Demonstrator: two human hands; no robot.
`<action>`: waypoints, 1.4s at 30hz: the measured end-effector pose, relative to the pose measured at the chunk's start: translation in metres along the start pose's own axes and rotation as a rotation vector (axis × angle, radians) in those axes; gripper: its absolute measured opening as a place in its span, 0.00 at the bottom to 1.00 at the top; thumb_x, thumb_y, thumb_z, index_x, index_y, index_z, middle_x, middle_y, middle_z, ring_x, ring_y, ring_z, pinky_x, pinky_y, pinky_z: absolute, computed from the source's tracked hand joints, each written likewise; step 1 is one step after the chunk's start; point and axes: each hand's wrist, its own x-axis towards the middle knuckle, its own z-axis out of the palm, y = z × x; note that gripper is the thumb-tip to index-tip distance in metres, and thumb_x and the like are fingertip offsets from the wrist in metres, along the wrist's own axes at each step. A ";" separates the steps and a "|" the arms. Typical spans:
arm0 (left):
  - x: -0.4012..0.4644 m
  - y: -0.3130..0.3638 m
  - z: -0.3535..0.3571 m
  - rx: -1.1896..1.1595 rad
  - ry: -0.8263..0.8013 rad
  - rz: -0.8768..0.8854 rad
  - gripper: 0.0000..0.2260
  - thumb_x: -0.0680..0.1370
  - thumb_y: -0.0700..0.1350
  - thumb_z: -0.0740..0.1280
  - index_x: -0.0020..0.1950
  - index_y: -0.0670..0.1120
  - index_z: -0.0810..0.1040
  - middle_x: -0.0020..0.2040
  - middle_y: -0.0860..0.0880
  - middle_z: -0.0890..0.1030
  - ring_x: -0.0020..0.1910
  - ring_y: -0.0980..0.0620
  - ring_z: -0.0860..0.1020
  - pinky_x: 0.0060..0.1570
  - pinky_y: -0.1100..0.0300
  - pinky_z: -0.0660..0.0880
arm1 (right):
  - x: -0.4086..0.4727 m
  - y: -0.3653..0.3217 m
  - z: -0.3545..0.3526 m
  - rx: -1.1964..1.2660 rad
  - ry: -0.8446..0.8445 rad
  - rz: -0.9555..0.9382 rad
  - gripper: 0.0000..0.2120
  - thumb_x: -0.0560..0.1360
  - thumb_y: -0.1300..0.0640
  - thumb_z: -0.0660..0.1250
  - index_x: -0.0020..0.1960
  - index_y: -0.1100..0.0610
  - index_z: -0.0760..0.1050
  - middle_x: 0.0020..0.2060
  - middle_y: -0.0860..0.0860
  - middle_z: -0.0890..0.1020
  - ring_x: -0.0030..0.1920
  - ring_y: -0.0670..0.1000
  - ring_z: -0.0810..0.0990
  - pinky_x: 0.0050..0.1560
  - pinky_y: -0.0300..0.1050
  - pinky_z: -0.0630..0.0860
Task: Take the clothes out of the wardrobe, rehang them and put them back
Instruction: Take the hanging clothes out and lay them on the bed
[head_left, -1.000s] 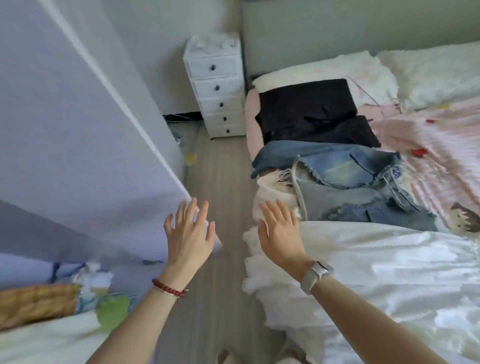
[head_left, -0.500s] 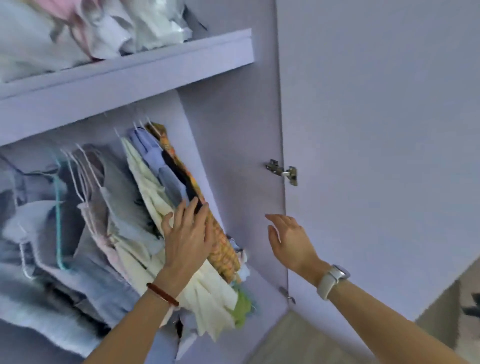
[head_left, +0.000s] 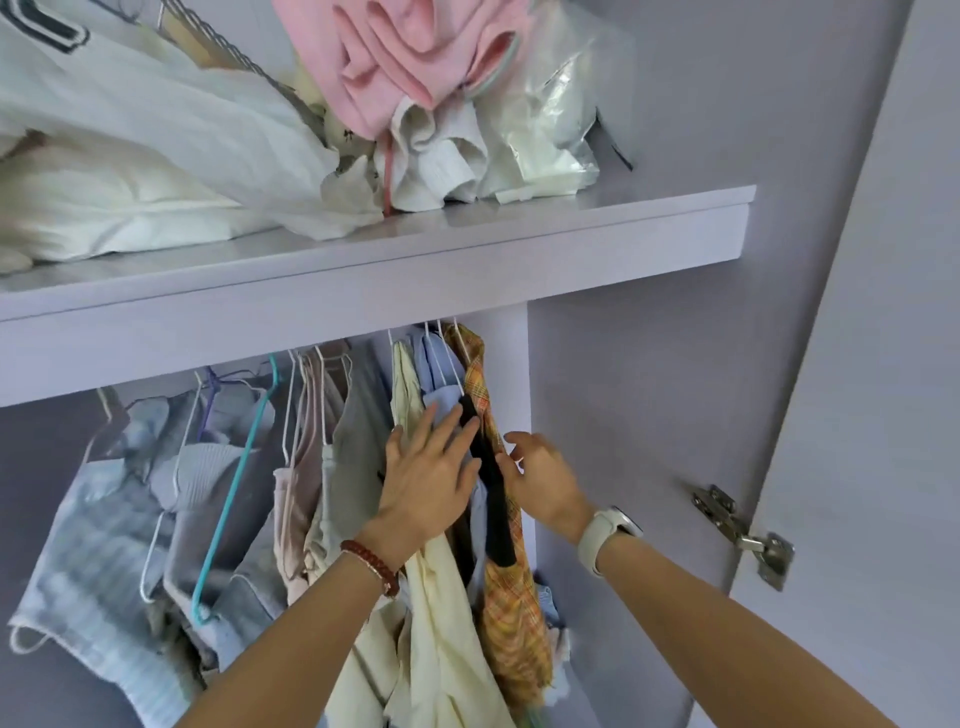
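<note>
Take-out step, just starting. Left hand (head_left: 428, 486) lies flat with straight fingers on the cream and pale-blue garments, pressing them leftward. Right hand (head_left: 543, 480) sits on the far side of the orange plaid garment (head_left: 511, 613), fingers loosely bent against the fabric — nothing clearly pinched, though the fingertips are partly hidden. Plaid piece hangs last on the right, just beside the wardrobe (head_left: 613, 426) side wall, hanger hook tucked under the shelf (head_left: 363, 291). Nothing is off the rail yet. Judged next: close a hand on the hanger neck, lift the hook clear, draw the garment out — neighbouring hangers are packed tight, could snag.
</note>
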 end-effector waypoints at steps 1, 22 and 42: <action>0.002 0.001 0.004 0.032 -0.024 0.018 0.22 0.81 0.55 0.46 0.76 0.56 0.51 0.77 0.53 0.47 0.75 0.50 0.42 0.70 0.43 0.46 | 0.004 0.004 -0.001 -0.006 0.010 -0.013 0.17 0.79 0.56 0.57 0.66 0.59 0.68 0.59 0.57 0.75 0.55 0.56 0.76 0.56 0.47 0.72; -0.008 -0.036 0.026 -0.054 0.186 0.093 0.15 0.71 0.50 0.72 0.55 0.45 0.80 0.63 0.47 0.77 0.57 0.45 0.79 0.58 0.37 0.70 | 0.064 -0.013 0.005 -0.168 0.181 0.093 0.12 0.80 0.55 0.49 0.50 0.63 0.67 0.41 0.60 0.78 0.42 0.63 0.77 0.38 0.49 0.69; 0.012 0.070 0.021 -0.403 0.216 0.316 0.24 0.78 0.48 0.61 0.72 0.43 0.64 0.73 0.41 0.64 0.73 0.40 0.59 0.66 0.33 0.50 | -0.160 0.081 -0.051 -0.383 0.479 0.089 0.18 0.76 0.48 0.58 0.36 0.61 0.71 0.20 0.51 0.73 0.20 0.56 0.73 0.22 0.39 0.64</action>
